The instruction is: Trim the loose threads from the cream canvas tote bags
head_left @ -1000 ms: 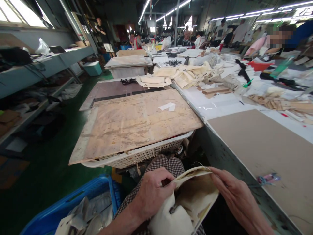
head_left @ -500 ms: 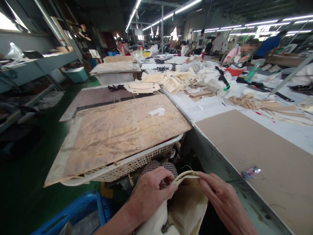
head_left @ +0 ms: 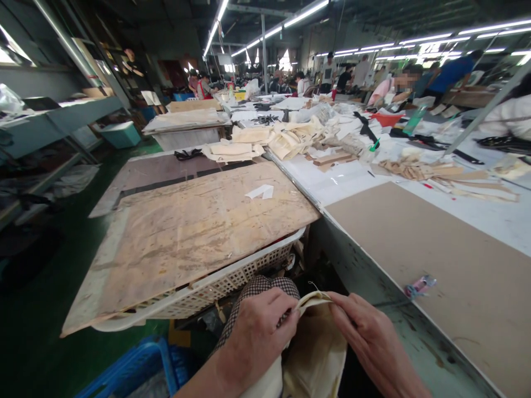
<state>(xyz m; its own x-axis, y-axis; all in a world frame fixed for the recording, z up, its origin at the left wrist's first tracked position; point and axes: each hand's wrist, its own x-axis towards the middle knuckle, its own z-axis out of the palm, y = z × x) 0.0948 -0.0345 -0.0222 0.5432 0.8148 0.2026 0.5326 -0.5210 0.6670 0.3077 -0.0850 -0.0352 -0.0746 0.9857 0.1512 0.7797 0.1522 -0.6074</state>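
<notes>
Between my hands, above my lap, a cream fabric piece (head_left: 317, 354) hangs down with its folded edge at the top. My left hand (head_left: 263, 326) pinches that edge from the left, thumb against fingers. On the other side my right hand (head_left: 360, 326) grips the same edge between thumb and fingers. A loose thread sticks up from the edge between the two hands. The lower part of the fabric runs out of the bottom of the view, partly behind my left forearm.
A stained board (head_left: 199, 237) lies on a white plastic basket (head_left: 199, 304) ahead. At lower left stands a blue basket (head_left: 128, 370). To the right, a worktable (head_left: 448, 254) carries a small pinkish clear object (head_left: 421, 286) and, further back, cream fabric pieces (head_left: 290, 138). Several people work in the background.
The camera view has shifted slightly, so the surroundings sit a little further left. Both hands keep their hold on the cream fabric, with the left hand's fingers closed more tightly together.
</notes>
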